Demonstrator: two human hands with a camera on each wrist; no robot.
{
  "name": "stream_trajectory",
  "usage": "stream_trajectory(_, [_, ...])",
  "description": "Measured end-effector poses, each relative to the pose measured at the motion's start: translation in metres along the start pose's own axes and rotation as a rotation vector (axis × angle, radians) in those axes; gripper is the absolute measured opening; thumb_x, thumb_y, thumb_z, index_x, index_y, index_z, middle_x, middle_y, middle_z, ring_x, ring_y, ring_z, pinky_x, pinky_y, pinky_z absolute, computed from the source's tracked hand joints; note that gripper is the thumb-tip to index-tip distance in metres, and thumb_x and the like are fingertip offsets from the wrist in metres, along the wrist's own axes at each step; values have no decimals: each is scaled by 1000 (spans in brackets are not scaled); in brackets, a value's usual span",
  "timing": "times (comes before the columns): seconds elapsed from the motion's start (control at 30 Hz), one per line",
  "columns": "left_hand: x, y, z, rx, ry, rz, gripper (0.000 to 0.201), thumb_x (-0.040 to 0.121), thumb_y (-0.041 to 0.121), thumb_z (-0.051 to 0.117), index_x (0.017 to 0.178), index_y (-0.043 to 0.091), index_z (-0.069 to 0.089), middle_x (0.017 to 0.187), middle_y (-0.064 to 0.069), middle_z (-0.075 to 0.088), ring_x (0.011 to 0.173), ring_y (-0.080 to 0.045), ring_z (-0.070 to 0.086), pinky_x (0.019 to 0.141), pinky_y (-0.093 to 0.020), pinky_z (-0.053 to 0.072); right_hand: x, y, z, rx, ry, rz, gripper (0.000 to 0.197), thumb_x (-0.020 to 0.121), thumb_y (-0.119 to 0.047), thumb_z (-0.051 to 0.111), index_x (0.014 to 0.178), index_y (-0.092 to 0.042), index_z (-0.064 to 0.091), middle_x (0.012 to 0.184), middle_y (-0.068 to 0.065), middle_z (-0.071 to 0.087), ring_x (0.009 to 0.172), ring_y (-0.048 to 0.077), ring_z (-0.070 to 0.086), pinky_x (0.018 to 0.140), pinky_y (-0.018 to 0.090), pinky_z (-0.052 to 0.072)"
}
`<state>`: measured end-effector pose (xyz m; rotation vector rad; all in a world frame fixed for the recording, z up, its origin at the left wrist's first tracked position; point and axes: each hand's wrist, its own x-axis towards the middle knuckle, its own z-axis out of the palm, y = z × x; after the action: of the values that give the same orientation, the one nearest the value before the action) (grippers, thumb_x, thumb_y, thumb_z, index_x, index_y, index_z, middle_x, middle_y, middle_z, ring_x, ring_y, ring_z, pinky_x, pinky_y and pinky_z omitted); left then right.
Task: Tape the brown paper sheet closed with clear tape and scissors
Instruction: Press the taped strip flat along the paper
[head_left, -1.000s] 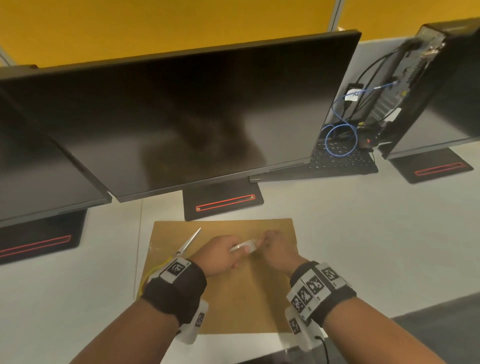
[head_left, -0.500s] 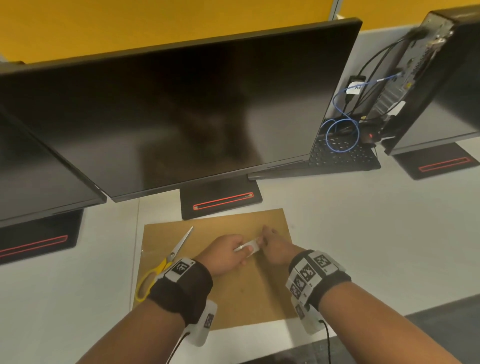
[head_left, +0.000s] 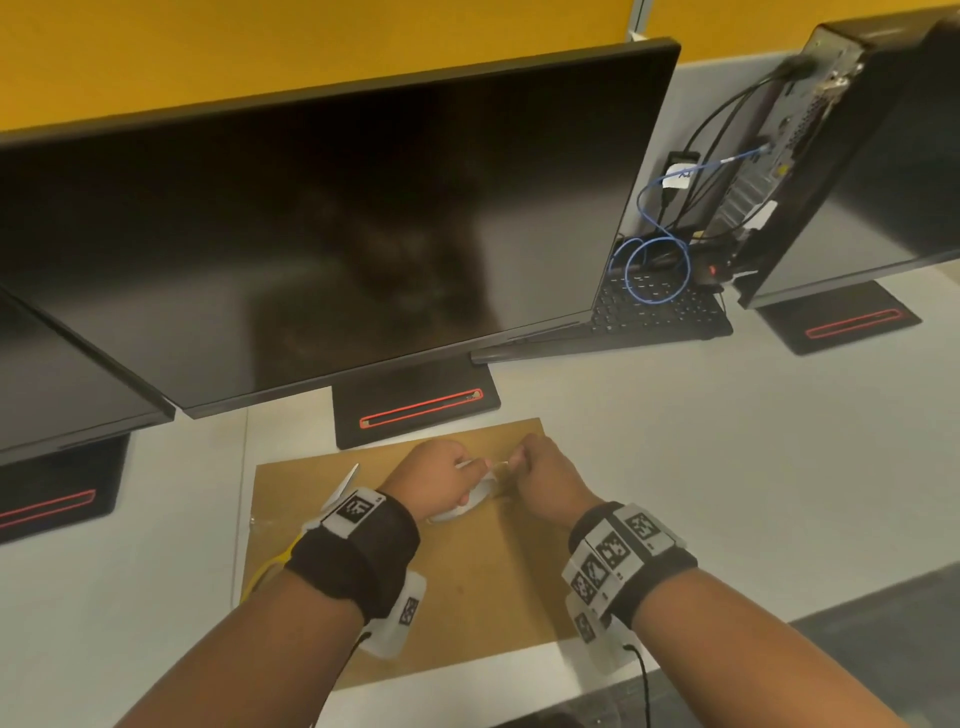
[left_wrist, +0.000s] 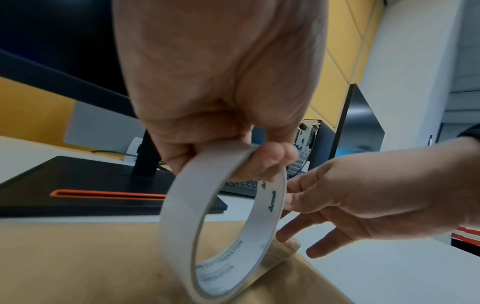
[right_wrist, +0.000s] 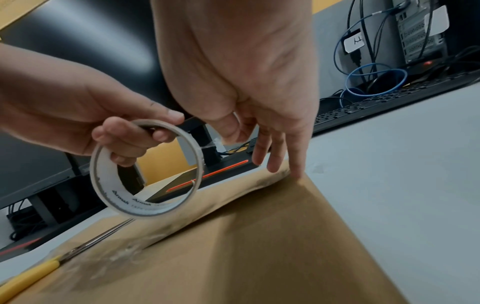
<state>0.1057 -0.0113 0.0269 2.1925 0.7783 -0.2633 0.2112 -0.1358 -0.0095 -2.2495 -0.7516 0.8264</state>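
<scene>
The brown paper sheet (head_left: 467, 582) lies flat on the white desk (head_left: 701, 467), with old clear tape along its far fold (right_wrist: 124, 251). My left hand (head_left: 467, 488) grips the roll of clear tape (left_wrist: 221, 226) upright just above the sheet, fingers through its core. My right hand (head_left: 519, 462) pinches the free tape end (right_wrist: 211, 144) between thumb and forefinger, its other fingers pointing down at the sheet's far right corner. Scissors with yellow handles (right_wrist: 28, 275) lie on the sheet's left part, half hidden by my left wrist in the head view.
A large dark monitor (head_left: 337, 234) and its black base (head_left: 415, 410) stand right behind the sheet. Another monitor (head_left: 62, 374) is at the left. A keyboard (head_left: 660, 312), blue cable (head_left: 654, 270) and a computer tower (head_left: 831, 130) stand at the back right. The desk's near edge runs just below the sheet.
My hands have drawn slightly apart, and a short length of tape now stretches from the roll to my right fingers. The roll has tipped more upright.
</scene>
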Motion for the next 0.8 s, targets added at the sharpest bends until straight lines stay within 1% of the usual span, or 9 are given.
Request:
stream_trajectory(0.13, [10, 3, -1, 317, 12, -18, 44, 89, 47, 50, 73, 8, 62, 72, -9, 63, 78, -28, 64, 67, -32, 47, 1, 4, -8, 60, 92, 55, 13, 98, -18, 38, 87, -19, 45, 94, -1, 50, 84, 18, 50, 75, 27, 35])
stream_trajectory(0.3, [12, 12, -2, 453, 65, -85, 59, 80, 68, 49, 71, 12, 64, 69, -9, 65, 71, -22, 65, 60, -30, 46, -1, 11, -15, 91, 94, 84, 13, 98, -18, 40, 91, -15, 50, 94, 1, 55, 86, 18, 53, 63, 22, 37])
stream_trajectory(0.33, [11, 12, -4, 438, 85, -57, 60, 80, 70, 48, 71, 12, 63, 69, -11, 62, 74, -23, 65, 64, -33, 48, -1, 14, -16, 98, 92, 107, 13, 99, -19, 41, 92, -14, 51, 93, 1, 56, 86, 19, 53, 63, 21, 38])
stream_trajectory(0.4, [9, 7, -9, 270, 51, 11, 55, 82, 70, 47, 66, 17, 57, 63, -8, 57, 72, -22, 64, 68, -35, 48, 0, 21, -23, 166, 108, 180, 15, 97, -17, 44, 92, -11, 58, 92, 3, 60, 89, 22, 59, 72, 28, 48])
stream_trajectory(0.47, [4, 3, -15, -6, -54, 49, 47, 88, 60, 48, 68, 17, 53, 61, 1, 60, 66, -17, 60, 71, -34, 47, -1, 29, -30, 326, 102, 249, 18, 93, -9, 48, 81, -10, 60, 85, 7, 65, 86, 27, 65, 83, 40, 56])
stream_trajectory(0.5, [2, 0, -15, -98, -90, 59, 43, 91, 54, 49, 71, 15, 55, 62, 3, 60, 65, -15, 57, 73, -32, 47, -2, 31, -32, 404, 84, 278, 21, 93, -5, 48, 76, -9, 59, 81, 9, 66, 81, 27, 66, 82, 41, 58])
stream_trajectory(0.57, [0, -3, -14, -138, -99, 93, 39, 93, 46, 51, 77, 11, 59, 63, 2, 58, 61, -12, 54, 73, -31, 47, -5, 30, -34, 508, 40, 318, 22, 94, 0, 46, 75, -8, 55, 77, 10, 64, 67, 22, 64, 66, 30, 59])
stream_trajectory(0.63, [2, -6, -11, -100, -68, 109, 39, 90, 46, 55, 75, 11, 57, 61, 2, 55, 55, -10, 51, 66, -30, 45, -6, 28, -32, 479, 21, 324, 19, 94, 2, 45, 79, -8, 53, 75, 9, 65, 60, 15, 63, 51, 17, 50])
stream_trajectory(0.8, [6, -1, -4, 113, 35, 63, 38, 90, 46, 54, 73, 12, 55, 68, 1, 49, 66, -16, 49, 63, -30, 37, -1, 26, -27, 272, 51, 281, 12, 90, -2, 53, 82, -11, 53, 67, -4, 62, 53, -1, 56, 45, 7, 39])
